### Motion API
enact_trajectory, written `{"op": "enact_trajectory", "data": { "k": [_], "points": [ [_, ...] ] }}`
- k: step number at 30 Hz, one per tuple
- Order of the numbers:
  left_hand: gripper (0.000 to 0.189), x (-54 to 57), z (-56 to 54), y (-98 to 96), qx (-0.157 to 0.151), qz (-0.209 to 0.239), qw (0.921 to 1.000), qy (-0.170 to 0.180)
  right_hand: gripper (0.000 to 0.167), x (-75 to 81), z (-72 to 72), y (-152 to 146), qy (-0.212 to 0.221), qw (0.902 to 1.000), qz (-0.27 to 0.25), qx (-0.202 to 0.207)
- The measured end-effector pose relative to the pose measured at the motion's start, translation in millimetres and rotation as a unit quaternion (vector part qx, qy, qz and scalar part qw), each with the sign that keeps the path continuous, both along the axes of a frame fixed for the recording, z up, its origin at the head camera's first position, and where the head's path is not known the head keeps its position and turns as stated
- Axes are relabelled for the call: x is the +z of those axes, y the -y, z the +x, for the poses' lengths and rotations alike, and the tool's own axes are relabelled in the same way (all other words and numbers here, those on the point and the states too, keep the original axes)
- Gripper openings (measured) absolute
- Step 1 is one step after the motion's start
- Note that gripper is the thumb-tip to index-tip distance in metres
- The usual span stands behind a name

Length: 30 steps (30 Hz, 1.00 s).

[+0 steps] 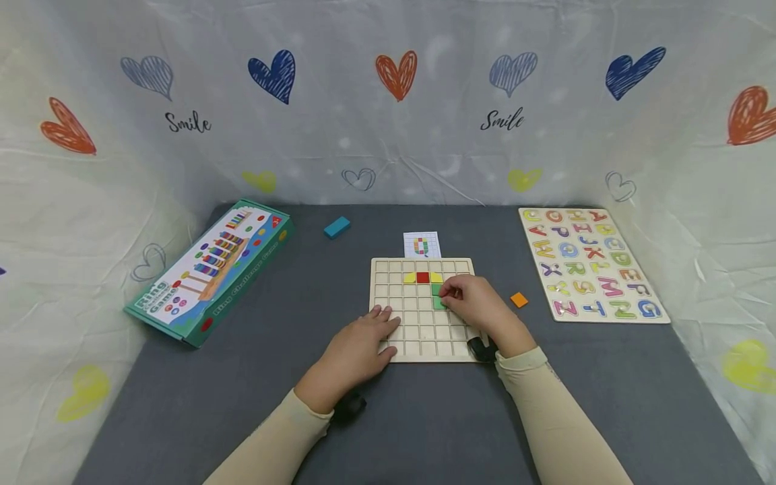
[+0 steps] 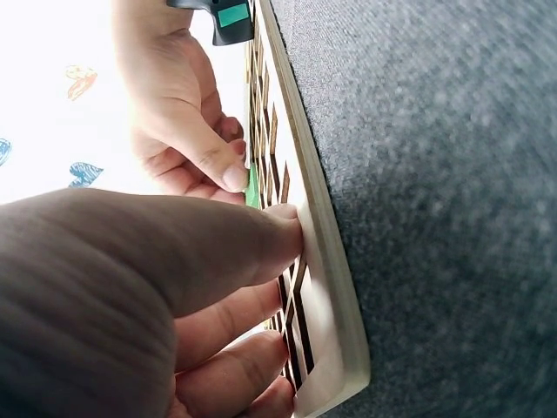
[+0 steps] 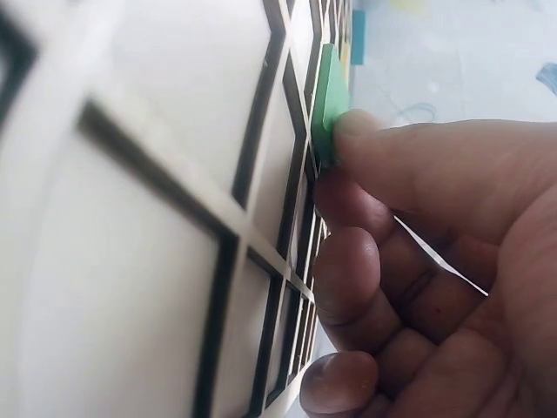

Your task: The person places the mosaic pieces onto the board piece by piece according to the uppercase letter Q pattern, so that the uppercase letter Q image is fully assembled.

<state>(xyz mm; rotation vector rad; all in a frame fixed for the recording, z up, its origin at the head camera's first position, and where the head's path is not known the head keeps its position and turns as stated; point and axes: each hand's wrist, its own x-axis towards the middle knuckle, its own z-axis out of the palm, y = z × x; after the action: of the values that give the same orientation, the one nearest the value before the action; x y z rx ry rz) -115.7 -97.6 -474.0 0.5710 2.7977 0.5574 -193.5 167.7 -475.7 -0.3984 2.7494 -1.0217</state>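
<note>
A wooden grid board (image 1: 412,330) lies flat in front of me. Along its upper rows sit a red square tile (image 1: 422,277) between two yellow pieces (image 1: 409,277), and green shows just below the right one. My right hand (image 1: 479,308) pinches a green tile (image 3: 327,104) between thumb and index finger, low over the grid at the right side; its other fingers curl beneath. The left hand (image 1: 356,345) rests on the board's lower left part, its thumb (image 2: 278,231) pressing near the front edge and its fingers spread over the grid.
Behind the board lies a small pattern card (image 1: 421,244). A blue block (image 1: 337,227) is farther left, beside a green game box (image 1: 209,273). On the right are an orange square tile (image 1: 519,300) and an alphabet board (image 1: 594,266). A white curtain with hearts surrounds the grey table (image 1: 242,384).
</note>
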Motion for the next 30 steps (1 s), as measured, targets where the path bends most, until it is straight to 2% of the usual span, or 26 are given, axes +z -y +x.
{"op": "enact_trajectory", "data": {
  "k": [7,11,17,22,26,30],
  "points": [
    [0.058,-1.2,0.0,-1.3,-0.003,0.0,1.0,0.0,0.005,-0.7,1.2,-2.1,0.006,1.0,0.005,0.002],
    [0.058,-1.9,0.2,-1.8,-0.005,-0.001,1.0,0.005,0.004,5.7,1.1,-10.7,-0.003,1.0,0.002,-0.006],
    [0.059,-0.8,0.0,-2.6,-0.005,-0.007,0.9999,0.005,0.011,20.9,-2.1,-41.5,-0.022,0.9982,-0.002,-0.055],
    [0.059,0.2,-1.1,-2.9,-0.004,-0.009,0.9999,0.002,0.016,33.8,-0.7,-69.7,-0.015,0.9965,0.001,-0.082],
    [0.058,1.6,-1.9,-2.9,-0.006,-0.003,1.0,-0.001,0.02,41.1,2.0,-89.6,-0.005,0.9964,0.009,-0.084],
    [0.058,1.2,-2.5,-1.8,-0.007,-0.007,0.9999,-0.001,0.025,41.1,4.7,-106.3,0.009,0.996,0.035,-0.082]
  ]
}}
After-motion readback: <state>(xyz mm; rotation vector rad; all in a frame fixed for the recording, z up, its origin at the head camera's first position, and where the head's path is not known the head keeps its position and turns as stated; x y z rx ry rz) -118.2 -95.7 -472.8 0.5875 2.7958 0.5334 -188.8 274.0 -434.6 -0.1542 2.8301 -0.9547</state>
